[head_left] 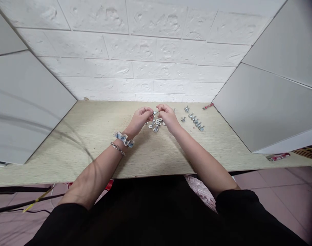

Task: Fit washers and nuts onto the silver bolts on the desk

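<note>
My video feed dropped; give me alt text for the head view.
Both hands, left hand and right hand, pinch a small bolt together above loose washers on a wooden table. A row of bolts lies to their right.

The small part (155, 112) pinched between both hands is too tiny to identify. Fingers (148, 110) hide most of it; the loose hardware (156, 127) below blurs together.

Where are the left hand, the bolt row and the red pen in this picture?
left hand (140, 118): head view, on the back of the hand.
bolt row (196, 121): head view, on a middle bolt of the row.
red pen (207, 106): head view, on the middle of its body.
</note>
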`<state>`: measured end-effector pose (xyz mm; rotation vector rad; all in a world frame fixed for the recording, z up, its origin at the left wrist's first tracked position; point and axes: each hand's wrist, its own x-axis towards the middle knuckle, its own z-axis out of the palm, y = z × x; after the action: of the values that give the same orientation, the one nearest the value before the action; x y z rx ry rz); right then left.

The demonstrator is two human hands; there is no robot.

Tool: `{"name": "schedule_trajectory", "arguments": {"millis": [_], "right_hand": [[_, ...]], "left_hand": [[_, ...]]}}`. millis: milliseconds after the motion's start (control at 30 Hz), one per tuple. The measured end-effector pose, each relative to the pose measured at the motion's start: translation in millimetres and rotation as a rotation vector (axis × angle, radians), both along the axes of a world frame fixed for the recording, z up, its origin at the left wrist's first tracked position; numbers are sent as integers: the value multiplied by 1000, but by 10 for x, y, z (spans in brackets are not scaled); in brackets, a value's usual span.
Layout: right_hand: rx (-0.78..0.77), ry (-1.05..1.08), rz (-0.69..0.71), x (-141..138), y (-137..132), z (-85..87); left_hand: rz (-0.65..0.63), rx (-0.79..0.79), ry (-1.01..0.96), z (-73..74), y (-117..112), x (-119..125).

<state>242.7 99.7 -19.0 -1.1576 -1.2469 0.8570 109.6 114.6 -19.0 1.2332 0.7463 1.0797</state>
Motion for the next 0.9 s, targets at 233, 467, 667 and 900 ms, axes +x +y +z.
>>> {"name": "schedule_trajectory", "arguments": {"millis": [233,467,667,900], "right_hand": [[-176,-234,12,49,-18,-2],[-111,-228,129,14,-19,-56],[-84,-197,128,-4,18,-86],[17,-186,105,-20,-23,-68]], "left_hand": [[-36,11,1,4,-17,9],[-84,29,-8,-7,-17,5],[-39,3,-33,-2,1,0],[-25,-10,-70,21,-10,0]]}}
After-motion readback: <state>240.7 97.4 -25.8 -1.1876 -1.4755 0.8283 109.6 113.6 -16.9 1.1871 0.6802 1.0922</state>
